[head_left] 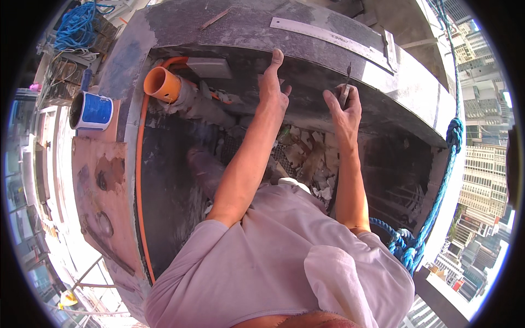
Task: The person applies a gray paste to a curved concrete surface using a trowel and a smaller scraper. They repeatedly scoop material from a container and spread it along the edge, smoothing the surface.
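Note:
My left hand (273, 85) is raised by the inner side of the dark grey ledge (229, 33), its thumb pointing up and apart from a finger. Its other fingers are mostly hidden, and I see nothing held in it. To its right, my right hand (345, 109) is closed around a slim metal tool (348, 82) with a pointed tip sticking up. The tool's exact kind is unclear. On the ledge beyond both hands lies a flat metal ruler (328, 37), its right end near a short crosspiece (390, 52).
An orange pipe (164, 86) rises at the left, near an orange hose (140, 180). Rubble (314, 156) covers the pit floor. A blue and white can (94, 111) stands on the left side. Blue knotted rope (454, 134) runs along the right, with tall buildings beyond.

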A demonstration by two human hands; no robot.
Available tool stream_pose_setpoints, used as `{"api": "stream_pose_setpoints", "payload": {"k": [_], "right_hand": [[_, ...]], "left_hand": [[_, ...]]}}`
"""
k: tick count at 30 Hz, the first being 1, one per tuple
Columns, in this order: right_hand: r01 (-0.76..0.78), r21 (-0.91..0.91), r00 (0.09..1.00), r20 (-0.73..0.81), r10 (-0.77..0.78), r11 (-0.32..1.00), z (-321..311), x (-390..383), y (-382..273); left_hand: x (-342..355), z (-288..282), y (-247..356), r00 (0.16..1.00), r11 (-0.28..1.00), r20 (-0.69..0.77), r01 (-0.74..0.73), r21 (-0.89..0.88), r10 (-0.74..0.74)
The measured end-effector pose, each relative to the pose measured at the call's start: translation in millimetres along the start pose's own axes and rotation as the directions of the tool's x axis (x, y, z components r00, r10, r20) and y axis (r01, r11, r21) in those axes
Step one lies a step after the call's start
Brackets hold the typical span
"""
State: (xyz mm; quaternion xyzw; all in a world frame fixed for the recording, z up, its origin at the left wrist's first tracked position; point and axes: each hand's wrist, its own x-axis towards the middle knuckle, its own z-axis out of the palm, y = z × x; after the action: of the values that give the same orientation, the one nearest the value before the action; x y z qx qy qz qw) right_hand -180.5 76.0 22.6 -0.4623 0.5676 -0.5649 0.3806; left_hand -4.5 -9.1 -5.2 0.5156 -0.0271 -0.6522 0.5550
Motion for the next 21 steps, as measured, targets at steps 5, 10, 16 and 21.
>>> {"api": "stream_pose_setpoints", "payload": {"k": [5,10,16,21], "right_hand": [[0.191,-0.283,0.956,-0.162,-0.243,0.940,70,21,-8],[0.250,-0.374,0.904,-0.239,-0.353,0.893,106,31,-2],[0.274,-0.449,0.869,-0.264,-0.419,0.851,109,32,3],[0.291,-0.385,0.865,-0.285,-0.413,0.876,109,35,-10]], "left_hand": [[20,-7,-5,0.999,1.000,0.045,0.004,0.003,-0.004],[19,-9,-7,0.995,0.999,0.096,-0.038,-0.005,0.039],[24,-12,-8,0.997,0.999,0.073,-0.025,0.028,0.023],[18,-13,-6,0.996,1.000,0.090,-0.011,0.021,0.009]]}}
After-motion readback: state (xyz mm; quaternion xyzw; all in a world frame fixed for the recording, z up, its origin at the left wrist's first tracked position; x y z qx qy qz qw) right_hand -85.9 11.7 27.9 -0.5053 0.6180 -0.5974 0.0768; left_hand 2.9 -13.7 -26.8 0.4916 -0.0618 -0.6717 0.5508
